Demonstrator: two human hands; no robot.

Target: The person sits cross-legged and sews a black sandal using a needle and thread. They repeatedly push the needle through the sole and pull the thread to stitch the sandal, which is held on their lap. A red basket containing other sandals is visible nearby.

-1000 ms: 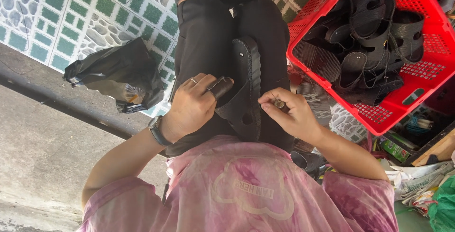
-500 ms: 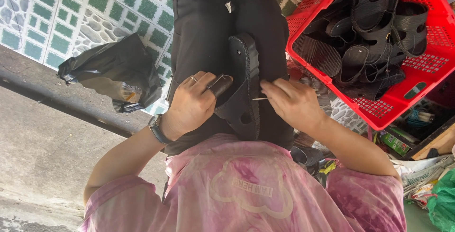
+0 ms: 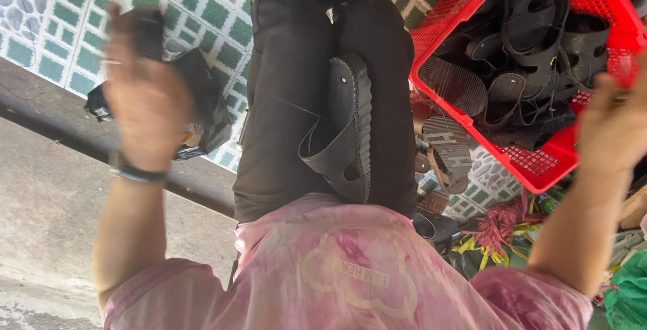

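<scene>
A floor of green-and-white patterned tiles (image 3: 60, 6) meets a grey concrete strip (image 3: 47, 195), and the view seems turned upside down. One black rubber sandal with a ridged sole (image 3: 347, 128) lies along the lap, on black trousers (image 3: 290, 87), with neither hand touching it. The left hand (image 3: 145, 97) is raised well clear to one side, blurred, its fingers curled around a small dark object. The right hand (image 3: 617, 128) is raised at the far edge; whether it is clenched or grasping anything cannot be told. One red plastic lattice crate (image 3: 532, 161) holds many black sandals. One black plastic bag (image 3: 202, 101) lies behind the left hand.
</scene>
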